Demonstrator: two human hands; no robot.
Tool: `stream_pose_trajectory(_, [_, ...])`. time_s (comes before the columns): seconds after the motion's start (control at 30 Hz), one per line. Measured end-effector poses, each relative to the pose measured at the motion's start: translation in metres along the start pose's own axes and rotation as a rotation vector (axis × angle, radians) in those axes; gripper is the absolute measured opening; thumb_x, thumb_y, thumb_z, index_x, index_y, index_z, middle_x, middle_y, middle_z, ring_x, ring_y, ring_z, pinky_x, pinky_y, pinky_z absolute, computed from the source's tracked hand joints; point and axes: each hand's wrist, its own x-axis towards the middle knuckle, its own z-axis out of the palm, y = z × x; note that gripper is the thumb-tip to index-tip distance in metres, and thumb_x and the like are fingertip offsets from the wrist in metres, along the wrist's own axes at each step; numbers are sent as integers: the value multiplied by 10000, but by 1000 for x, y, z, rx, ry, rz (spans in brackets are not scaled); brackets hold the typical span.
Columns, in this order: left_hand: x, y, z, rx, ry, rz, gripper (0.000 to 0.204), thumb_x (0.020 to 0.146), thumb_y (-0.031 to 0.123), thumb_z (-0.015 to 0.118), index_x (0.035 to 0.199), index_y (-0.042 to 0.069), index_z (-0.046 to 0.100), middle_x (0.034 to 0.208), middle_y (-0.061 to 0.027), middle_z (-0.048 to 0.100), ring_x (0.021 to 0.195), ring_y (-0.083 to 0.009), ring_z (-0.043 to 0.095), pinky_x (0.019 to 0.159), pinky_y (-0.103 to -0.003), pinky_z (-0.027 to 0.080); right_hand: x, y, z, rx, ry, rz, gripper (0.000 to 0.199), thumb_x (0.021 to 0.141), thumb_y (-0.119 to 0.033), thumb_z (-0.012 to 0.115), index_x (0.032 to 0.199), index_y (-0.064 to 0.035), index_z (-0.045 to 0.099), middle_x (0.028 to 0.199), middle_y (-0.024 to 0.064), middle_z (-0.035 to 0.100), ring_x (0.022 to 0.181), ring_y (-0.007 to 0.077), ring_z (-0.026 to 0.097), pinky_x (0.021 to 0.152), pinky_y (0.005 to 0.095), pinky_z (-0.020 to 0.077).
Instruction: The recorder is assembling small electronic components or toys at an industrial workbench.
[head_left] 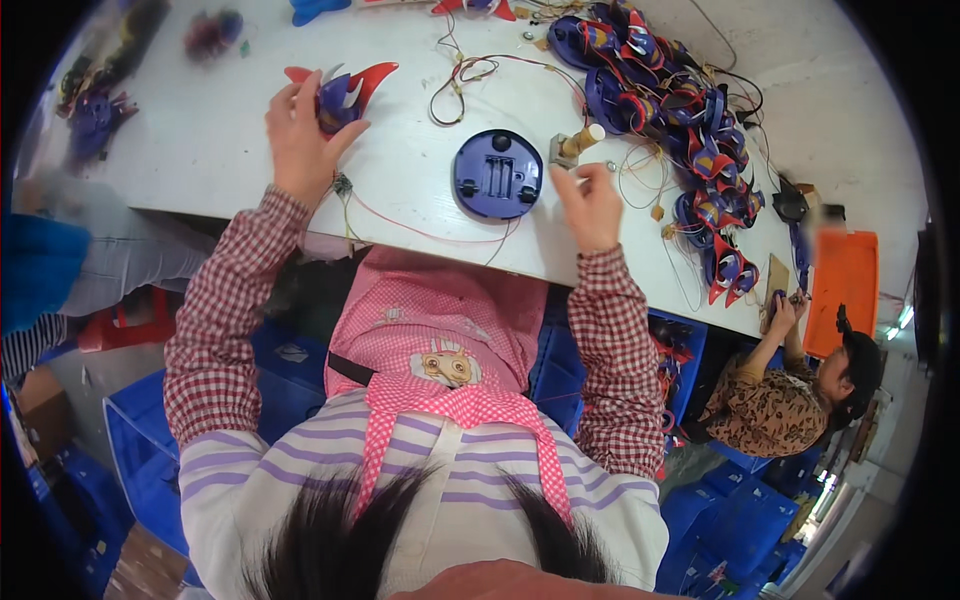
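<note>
Over the white, flat-topped counter, a long heap of purple-and-red horned plastic parts fills the right side. The round purple plastic base lies mid-counter. Left of it, the purple plastic piece with red horns sits within the left hand's spread fingers; their grip cannot be told. The right hand's fingers curl beside a grey block with a brass-coloured cylinder, contact unclear. Handling the horned piece seems in hand, calling for a sure hold.

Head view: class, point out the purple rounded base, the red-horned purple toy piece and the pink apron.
Purple rounded base (498,176), head view: recessed middle.
Red-horned purple toy piece (334,108), head view: purple body.
Pink apron (432,322), head view: patterned front.
</note>
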Motion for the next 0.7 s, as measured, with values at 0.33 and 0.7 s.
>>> stream_pose_trajectory(0.33, [-18, 102, 35, -367, -583, -99, 474, 874, 328, 586, 1206, 2, 492, 700, -113, 618, 621, -234, 603, 594, -320, 473, 60, -17, -15, 348, -131, 106, 408, 726, -255, 781, 972, 27, 618, 768, 52, 583, 574, 131, 514, 516, 237, 447])
stream_pose_trajectory(0.7, [-20, 113, 41, -429, -598, -102, 281, 833, 181, 523, 1043, -6, 517, 718, -190, 645, 667, -367, 630, 618, -418, 496, -1, -40, 13, 274, -61, -448, 201, 779, -74, 721, 936, 14, 632, 820, 41, 573, 571, 114, 538, 524, 205, 445])
